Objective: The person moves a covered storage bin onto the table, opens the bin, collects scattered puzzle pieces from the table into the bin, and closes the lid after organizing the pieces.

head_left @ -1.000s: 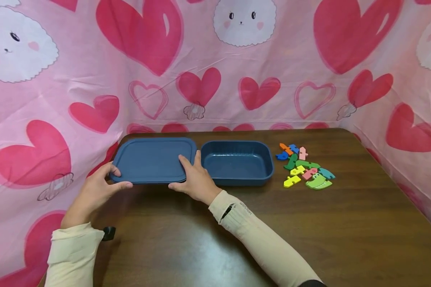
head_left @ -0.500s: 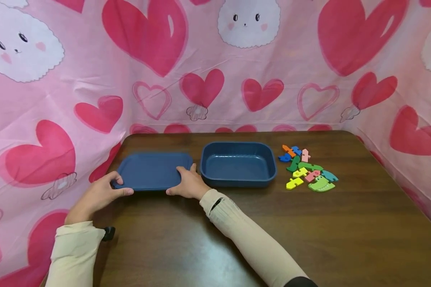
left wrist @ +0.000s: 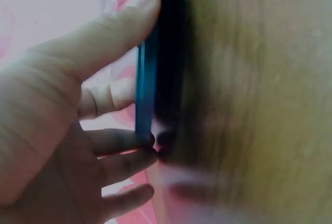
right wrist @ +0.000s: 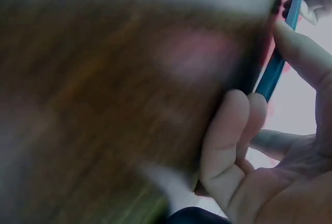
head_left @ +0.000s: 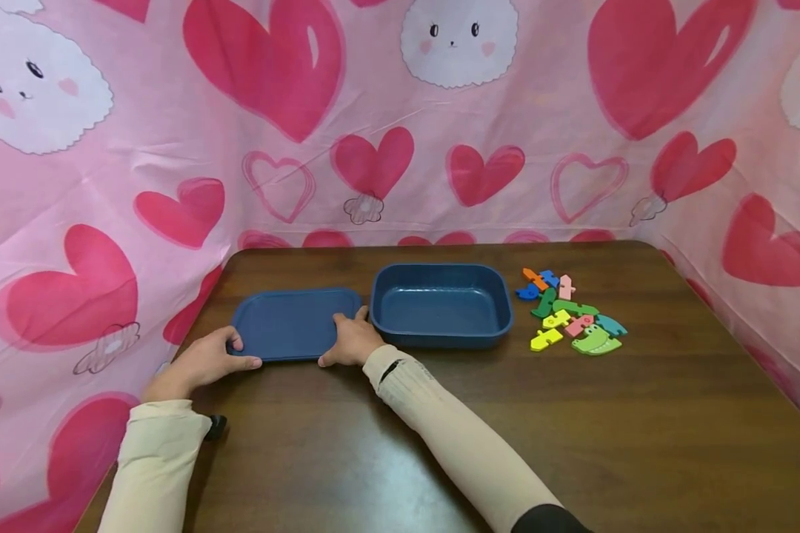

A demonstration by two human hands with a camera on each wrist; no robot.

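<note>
A flat blue lid (head_left: 290,326) with rounded corners lies level at or just above the left part of the table. My left hand (head_left: 207,360) grips its near left corner, with the thumb along the front edge. On the opposite side, my right hand (head_left: 352,340) holds the near right corner, thumb in front and fingers at the side. From the left wrist view, the lid's thin edge (left wrist: 146,79) shows between thumb and fingers, a dark shadow beside it. Close to my right hand stands an open blue rectangular box (head_left: 443,311) with nothing in it.
Several colourful puzzle pieces (head_left: 573,307) lie in a loose cluster right of the box, among them a green crocodile head (head_left: 595,341). Brown wooden table (head_left: 507,429) stretches toward me. Pink heart-patterned cloth (head_left: 387,96) encloses the back and sides.
Both hands have brought the lid down and nearer to me, then slightly to the right. It keeps its place left of the box. Box and puzzle pieces have stayed put.
</note>
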